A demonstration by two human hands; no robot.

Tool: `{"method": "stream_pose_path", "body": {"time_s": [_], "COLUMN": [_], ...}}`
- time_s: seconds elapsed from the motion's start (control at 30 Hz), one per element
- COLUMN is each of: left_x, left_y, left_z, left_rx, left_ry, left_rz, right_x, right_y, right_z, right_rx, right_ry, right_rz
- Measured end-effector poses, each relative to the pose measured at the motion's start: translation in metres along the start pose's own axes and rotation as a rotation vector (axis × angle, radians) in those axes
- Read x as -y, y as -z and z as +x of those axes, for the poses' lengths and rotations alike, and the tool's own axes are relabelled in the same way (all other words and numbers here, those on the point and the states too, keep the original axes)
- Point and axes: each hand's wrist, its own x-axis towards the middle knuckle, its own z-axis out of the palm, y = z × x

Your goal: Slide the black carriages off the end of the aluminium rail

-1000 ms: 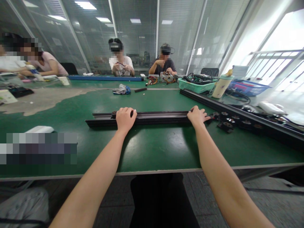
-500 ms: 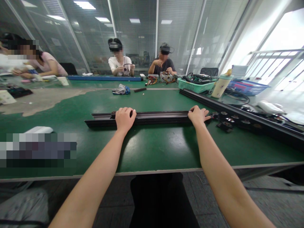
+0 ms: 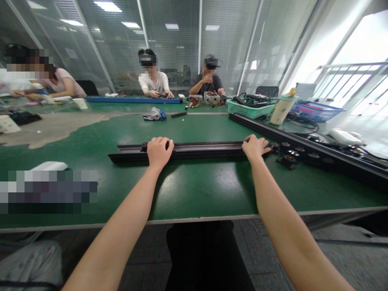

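Observation:
A long black metal rail (image 3: 206, 152) lies crosswise on the green table, with a lighter channel along its length. Toward its left part, my left hand (image 3: 159, 151) is wrapped over it, thumb and fingers bent around the rail. At the right end my right hand (image 3: 254, 147) holds the rail between thumb and index finger, the other fingers spread to the right. Right beside that hand are small black parts with wires (image 3: 287, 161). What the fingertips touch behind the rail is hidden.
A longer black rail (image 3: 303, 145) runs diagonally at the right. Behind it stand a green basket (image 3: 251, 110) of cables, a cream bottle (image 3: 281, 110) and a blue basket (image 3: 318, 113). A grey cloth (image 3: 154, 114) lies farther back. Several people sit around the table.
My right hand has shifted slightly to the right along the rail. My left hand and the rail look unmoved. The people across have moved their hands.

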Motion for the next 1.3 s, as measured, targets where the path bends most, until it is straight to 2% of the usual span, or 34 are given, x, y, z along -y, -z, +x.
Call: {"method": "stream_pose_path", "body": {"time_s": [0.73,1.3], "left_x": [-0.0003,-0.0008], "left_y": [0.0016,0.0037], "left_z": [-0.0003,-0.0003], "left_rx": [0.003,0.013], "left_ry": [0.002,0.009], "left_rz": [-0.017,-0.019], "right_x": [-0.003,-0.0044], "right_y": [-0.0003,0.0038], "right_z": [0.0036,0.0017], "right_rx": [-0.04,-0.142], "right_ry": [-0.012,-0.074], "right_rz": [0.046,0.02]}}
